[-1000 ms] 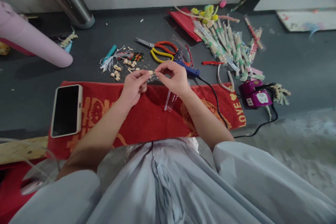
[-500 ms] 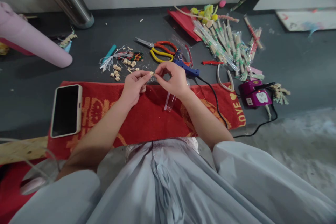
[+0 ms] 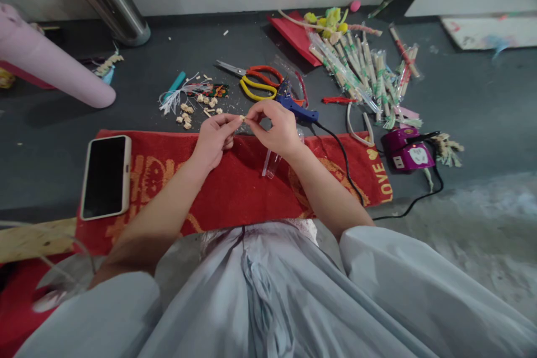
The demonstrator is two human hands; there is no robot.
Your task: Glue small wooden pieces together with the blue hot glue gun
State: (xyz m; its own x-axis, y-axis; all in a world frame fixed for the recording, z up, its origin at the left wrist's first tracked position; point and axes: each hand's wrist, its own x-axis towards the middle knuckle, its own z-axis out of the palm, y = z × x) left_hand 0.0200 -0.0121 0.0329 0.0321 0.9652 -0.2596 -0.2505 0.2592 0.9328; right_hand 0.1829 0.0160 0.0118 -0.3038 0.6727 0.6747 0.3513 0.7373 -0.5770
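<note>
**Small pale piece nearly hidden between fingertips**

The left hand and right hand both pinch it above the towel's far edge. The fingertips have drawn together, probably to press or shape it. Compared with the earlier frame, less of it shows; the scissors, glue gun and phone by the towel's left edge lie unchanged.
</note>
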